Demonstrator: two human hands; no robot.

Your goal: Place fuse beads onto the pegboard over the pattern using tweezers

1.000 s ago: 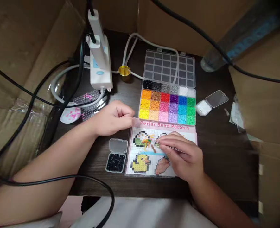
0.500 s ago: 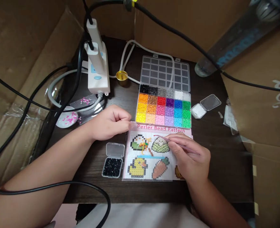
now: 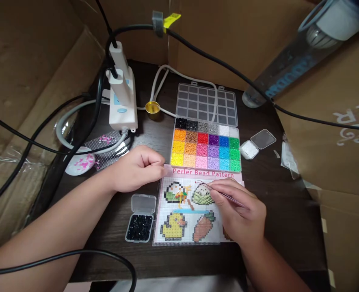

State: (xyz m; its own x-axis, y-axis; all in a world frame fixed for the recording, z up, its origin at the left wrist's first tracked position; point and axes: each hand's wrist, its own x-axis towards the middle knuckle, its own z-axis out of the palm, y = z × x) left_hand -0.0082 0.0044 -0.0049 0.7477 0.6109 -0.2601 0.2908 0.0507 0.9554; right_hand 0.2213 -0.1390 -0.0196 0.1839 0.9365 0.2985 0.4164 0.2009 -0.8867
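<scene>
My right hand (image 3: 240, 213) is closed on thin metal tweezers (image 3: 216, 190) whose tip hovers over the top of the green-and-white figure on the bead pattern sheet (image 3: 187, 211). A clear pegboard lies over that sheet. My left hand (image 3: 138, 168) rests as a loose fist at the sheet's upper left corner, pinching its edge. Just behind the sheet stands the open bead organiser (image 3: 206, 148) with rows of coloured beads. A small open box of black beads (image 3: 139, 225) sits left of the sheet.
A white power strip (image 3: 121, 97) with thick cables stands at the back left, near a gold cap (image 3: 152, 108). A small box of white beads (image 3: 249, 149) lies right of the organiser. Cardboard walls surround the dark table (image 3: 283, 207); a water bottle (image 3: 289, 56) leans at right.
The view has tilted, so everything sits lower in frame. My right hand drew the tweezers from the middle of the sheet up to the green-and-white figure's top. My left hand stays put.
</scene>
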